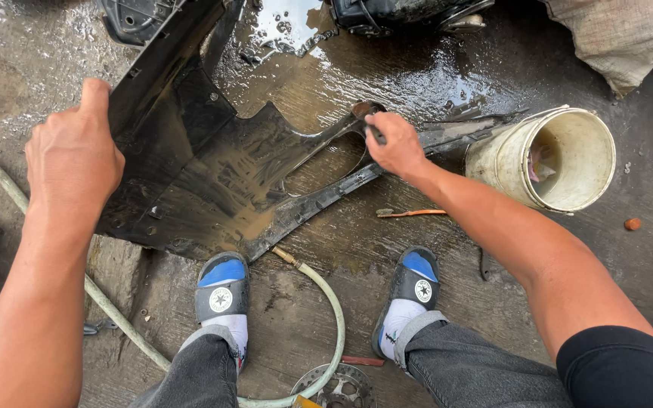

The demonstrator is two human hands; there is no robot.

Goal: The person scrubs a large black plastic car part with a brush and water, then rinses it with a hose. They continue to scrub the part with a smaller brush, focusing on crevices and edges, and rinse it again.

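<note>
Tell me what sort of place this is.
Probably a motorbike repair or wash yard: wet, muddy concrete floor, a mud-streaked black plastic body panel under both hands, a pale rubber hose, and a metal brake disc.

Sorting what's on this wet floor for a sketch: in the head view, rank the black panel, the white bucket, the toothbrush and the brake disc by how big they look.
1. Black panel, by far the largest.
2. White bucket.
3. Brake disc, though the frame edge cuts it off, so its rank is unsure.
4. Toothbrush, thinnest and smallest.
</note>
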